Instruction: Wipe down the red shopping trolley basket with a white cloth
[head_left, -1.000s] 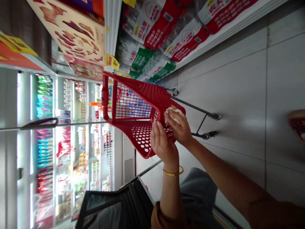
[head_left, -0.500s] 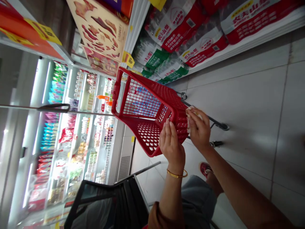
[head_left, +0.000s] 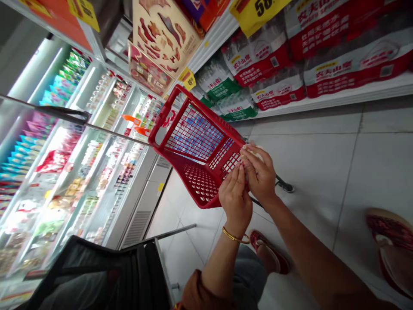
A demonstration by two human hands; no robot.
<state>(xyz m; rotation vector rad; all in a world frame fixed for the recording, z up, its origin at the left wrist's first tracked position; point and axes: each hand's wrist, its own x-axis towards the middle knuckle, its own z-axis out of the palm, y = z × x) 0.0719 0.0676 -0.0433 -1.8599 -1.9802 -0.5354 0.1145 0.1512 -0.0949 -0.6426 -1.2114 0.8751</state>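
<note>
My right hand [head_left: 260, 172] has its fingers bent round a small pale, crumpled piece [head_left: 259, 156] that looks like tissue or thin wrapping. Beside it, my left hand [head_left: 235, 193], with a gold bangle at the wrist, is closed, its fingertips pressed together near those of the right. Anything inside the left fingers is hidden. Both hands are in front of the near end of a red shopping cart [head_left: 200, 181], covering part of its rim; whether they touch it I cannot tell.
Packs of bottled water [head_left: 280, 92] line the low shelf at right. Boxes [head_left: 161, 38] are stacked above the cart. Lit chiller shelves [head_left: 80, 172] stand at left. A black mesh item with a metal frame [head_left: 142, 275] is at lower left. Feet in red shoes [head_left: 269, 254] stand on the tiles.
My hands have come closer together, the right moving left towards the left fingertips. The view has turned and shifted, showing a second shoe at right.
</note>
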